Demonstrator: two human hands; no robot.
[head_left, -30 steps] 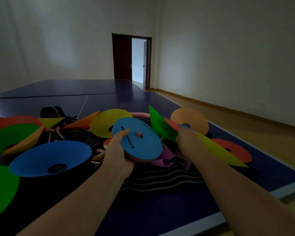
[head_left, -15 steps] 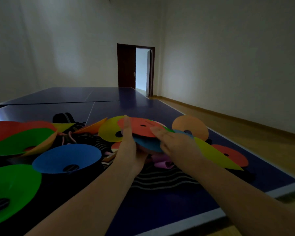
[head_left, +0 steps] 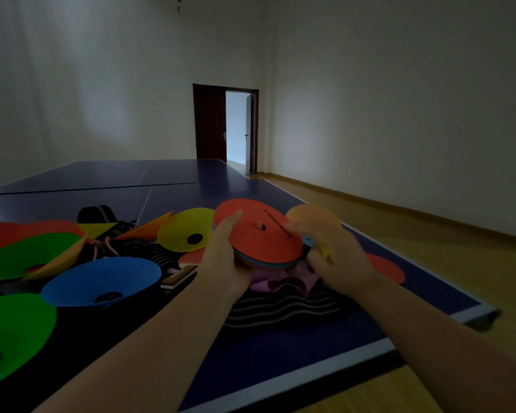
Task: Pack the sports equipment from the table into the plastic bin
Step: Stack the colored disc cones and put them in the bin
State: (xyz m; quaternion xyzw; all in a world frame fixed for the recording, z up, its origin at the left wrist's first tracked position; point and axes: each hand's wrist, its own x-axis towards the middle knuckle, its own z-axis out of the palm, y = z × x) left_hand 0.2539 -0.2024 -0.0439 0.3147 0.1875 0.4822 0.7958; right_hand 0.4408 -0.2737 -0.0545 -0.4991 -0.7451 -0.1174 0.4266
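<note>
at the near left corner of the table [head_left: 280, 350] a green cone [head_left: 15, 335] is lying mouth up. behind it, along the left edge, a second green cone [head_left: 27, 257] is sitting tilted on other cones, with red cones [head_left: 3, 234] beyond. a blue cone [head_left: 102, 278] is resting mouth up just right of these, and a yellow cone [head_left: 185, 231] is leaning farther back.

the left hand [head_left: 224, 257] is gripping the left rim of a stack of cones [head_left: 259, 236], thumb lying along the red top and fingers tucked beneath. a blue rim is showing under the red one. the stack is hovering just above the clutter, right of the table's middle and toward the near edge, over some pink bands [head_left: 268, 283] and a black striped cloth [head_left: 280, 305].

the right hand [head_left: 340, 257] is showing blurred, its fingers curling around the stack's right rim and pinching it. an orange cone [head_left: 310, 214] is standing up just behind that hand, and a flat red cone [head_left: 386, 268] is lying beside the right edge. a dark door [head_left: 210, 123] is standing open in the far wall.
</note>
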